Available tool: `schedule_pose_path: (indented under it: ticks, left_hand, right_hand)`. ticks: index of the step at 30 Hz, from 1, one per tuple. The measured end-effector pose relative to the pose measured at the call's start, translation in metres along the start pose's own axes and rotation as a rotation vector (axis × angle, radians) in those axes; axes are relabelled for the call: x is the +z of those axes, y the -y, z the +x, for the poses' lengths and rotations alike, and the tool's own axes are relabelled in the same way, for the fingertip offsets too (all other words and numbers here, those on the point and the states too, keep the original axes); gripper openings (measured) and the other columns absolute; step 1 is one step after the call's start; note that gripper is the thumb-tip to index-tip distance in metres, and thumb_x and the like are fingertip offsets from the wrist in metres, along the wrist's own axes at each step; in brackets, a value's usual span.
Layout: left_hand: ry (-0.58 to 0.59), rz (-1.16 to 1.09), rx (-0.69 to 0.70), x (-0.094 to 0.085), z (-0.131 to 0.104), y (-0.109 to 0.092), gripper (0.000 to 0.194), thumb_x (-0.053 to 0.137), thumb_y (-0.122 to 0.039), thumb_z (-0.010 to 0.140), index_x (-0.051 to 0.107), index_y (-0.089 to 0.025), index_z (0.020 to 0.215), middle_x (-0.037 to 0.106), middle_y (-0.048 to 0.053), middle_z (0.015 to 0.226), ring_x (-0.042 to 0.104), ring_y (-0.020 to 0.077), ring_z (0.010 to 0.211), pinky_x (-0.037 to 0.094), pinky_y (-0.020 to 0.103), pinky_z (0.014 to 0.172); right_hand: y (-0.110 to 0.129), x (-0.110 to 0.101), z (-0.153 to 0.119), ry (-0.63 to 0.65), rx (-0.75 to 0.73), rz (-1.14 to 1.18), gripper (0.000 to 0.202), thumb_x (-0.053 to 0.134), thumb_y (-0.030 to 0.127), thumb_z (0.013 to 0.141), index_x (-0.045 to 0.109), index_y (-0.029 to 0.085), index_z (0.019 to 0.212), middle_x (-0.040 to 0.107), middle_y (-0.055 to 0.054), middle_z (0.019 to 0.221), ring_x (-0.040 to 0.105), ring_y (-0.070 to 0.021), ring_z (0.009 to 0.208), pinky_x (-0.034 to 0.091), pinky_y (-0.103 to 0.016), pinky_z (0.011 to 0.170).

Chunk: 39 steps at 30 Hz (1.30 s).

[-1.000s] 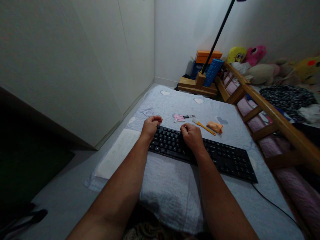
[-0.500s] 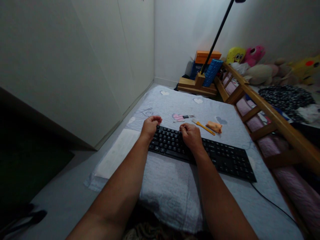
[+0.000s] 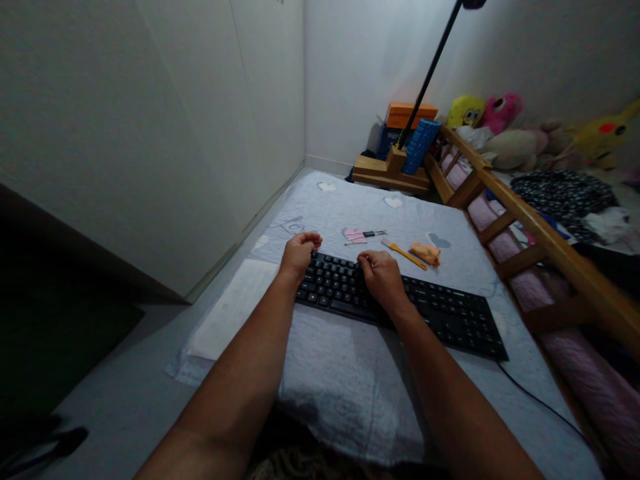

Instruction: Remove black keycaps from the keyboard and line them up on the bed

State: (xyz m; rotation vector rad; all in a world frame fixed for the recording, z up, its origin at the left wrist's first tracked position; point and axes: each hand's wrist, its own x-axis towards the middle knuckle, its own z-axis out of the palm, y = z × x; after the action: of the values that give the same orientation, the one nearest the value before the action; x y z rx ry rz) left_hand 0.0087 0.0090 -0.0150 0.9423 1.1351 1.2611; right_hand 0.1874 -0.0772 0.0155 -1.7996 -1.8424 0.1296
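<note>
A black keyboard lies across a cloth-covered table. My left hand rests at its upper left corner, fingers bent and together; whatever is between them, if anything, is hidden. My right hand is over the middle keys with thumb and fingertips pinched; what they hold is too small to name. Behind the keyboard lie a yellow-handled brush, a crumpled orange cloth, a black-gripped tool and a thin cotton swab.
A white sheet lies at the table's left. The keyboard's cable runs off to the lower right. A wooden bed rail borders the right side, and a lamp stand base stands beyond the far edge.
The view has shifted slightly. My right hand's fingertips have moved a little on the keyboard, still pinched. My left hand stays at the corner.
</note>
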Motion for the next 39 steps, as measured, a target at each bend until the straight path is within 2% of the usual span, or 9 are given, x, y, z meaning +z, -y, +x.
schedule_pose_path:
  ticks: [9,39]
  left_hand:
    - [0.0,-0.013,0.004,0.0,0.0,0.001,0.028,0.051,-0.009,0.053,0.066,-0.017,0.075,0.071,0.003,0.079,0.065,0.0167,0.08,0.049,0.035,0.09]
    - [0.001,0.017,0.008,0.0,0.003,0.003,0.029,0.05,-0.008,0.053,0.066,-0.016,0.075,0.07,0.004,0.081,0.064,0.0167,0.082,0.047,0.035,0.092]
  right_hand:
    - [-0.001,0.005,-0.007,-0.059,0.021,0.051,0.024,0.048,0.021,0.092,0.071,0.019,0.085,0.072,-0.008,0.087,0.059,-0.0232,0.086,0.041,-0.032,0.081]
    - [-0.004,0.004,-0.014,-0.064,-0.007,0.095,0.022,0.051,0.021,0.091,0.072,0.018,0.085,0.072,-0.009,0.084,0.061,-0.0229,0.084,0.043,-0.032,0.079]
